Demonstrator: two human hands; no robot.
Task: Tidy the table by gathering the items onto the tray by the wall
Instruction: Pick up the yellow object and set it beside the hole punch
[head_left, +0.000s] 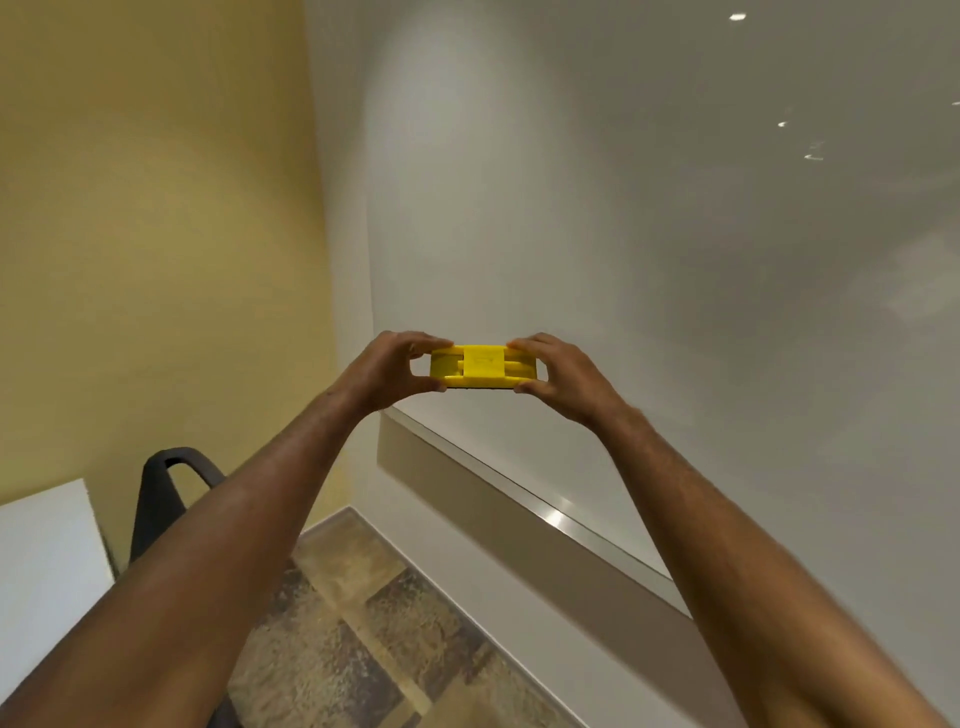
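Note:
A flat yellow plastic block (482, 366) with a raised square in its middle is held up at arm's length in front of the white wall. My left hand (395, 371) pinches its left end between fingers above and thumb below. My right hand (558, 375) pinches the right end the same way. Both arms are stretched forward. No tray and no tabletop items show in this view.
A white glossy wall panel (649, 260) with a metal ledge (550, 514) runs along the right. A yellow wall (156, 234) is at the left. A black chair back (166, 493) and a white surface corner (47, 561) stand at lower left over patterned carpet (374, 634).

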